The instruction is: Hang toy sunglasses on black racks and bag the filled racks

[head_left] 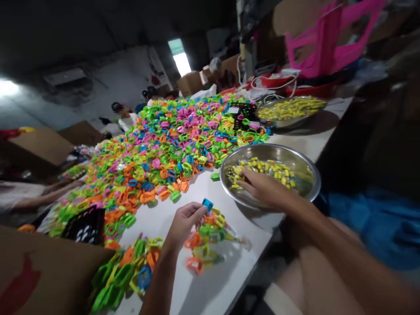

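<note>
My left hand (186, 221) pinches a small blue plastic piece (207, 204) between thumb and fingers, above the white table. Just below and beside this hand is a bunch of colourful plastic pieces (210, 238) with clear, yellow-tipped parts; whether the hand also grips them is hidden. My right hand (259, 186) reaches over the rim into a steel bowl (310, 192). Its outstretched fingers are slightly apart and touch small yellow wrapped pieces (278, 170) in the bowl. No piece shows between those fingers.
A large heap of bright plastic pieces (177, 135) covers much of the white table (144, 227). Behind my bowl stands a second steel bowl (288, 120) of yellow pieces. Black perforated baskets (87, 225), a cardboard box (42, 275) and a pink stool (328, 43) surround the work area. Other people sit beyond.
</note>
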A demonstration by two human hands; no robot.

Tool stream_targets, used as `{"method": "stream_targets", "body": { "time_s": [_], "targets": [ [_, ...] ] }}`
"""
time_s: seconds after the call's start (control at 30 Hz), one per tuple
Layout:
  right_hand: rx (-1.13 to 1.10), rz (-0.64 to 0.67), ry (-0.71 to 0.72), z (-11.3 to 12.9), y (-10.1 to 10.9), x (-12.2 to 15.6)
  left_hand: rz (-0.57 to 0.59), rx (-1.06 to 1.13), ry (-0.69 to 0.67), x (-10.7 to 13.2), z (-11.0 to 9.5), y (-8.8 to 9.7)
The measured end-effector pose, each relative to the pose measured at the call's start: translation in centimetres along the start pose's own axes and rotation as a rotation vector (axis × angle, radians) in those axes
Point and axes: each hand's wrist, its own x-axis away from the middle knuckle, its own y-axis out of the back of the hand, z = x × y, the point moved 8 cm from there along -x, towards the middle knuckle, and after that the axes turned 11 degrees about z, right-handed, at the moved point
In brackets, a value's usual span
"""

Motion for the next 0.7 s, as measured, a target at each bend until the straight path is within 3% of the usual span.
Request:
{"method": "stream_targets", "body": {
  "time_s": [0.1, 0.17, 0.27, 0.37, 0.57, 0.7],
  "targets": [
    [-0.322, -0.032, 0.148, 4.0, -1.9, 4.9, -0.081, 0.022, -0.083, 4.0, -1.0, -1.9],
    [-0.462, 0.005, 0.190, 6.4, -3.5, 8.1, -0.149, -0.093, -0.201, 6.7, -2.8, -3.1],
    [-0.536, 0.062, 0.166, 9.0, -5.4, 11.8, -0.195, -0.340, -0.441, 10.5, -6.1, -5.4],
    [-0.533, 0.048, 0.194, 11.3, -6.0, 13.8, -0.214, -0.488, -0.633, 13.5, -8.2, -7.3],
    [-0.500, -0.032, 0.159, 13.6, -5.3, 15.8, -0.269, -0.595, -0.728, 16.5, -7.9, -8.8],
    [-0.551, 0.011, 0.132, 14.0, -6.1, 16.5, -0.296, -0.658, -0.738, 17.6, -7.1, -9.1]
  ]
}}
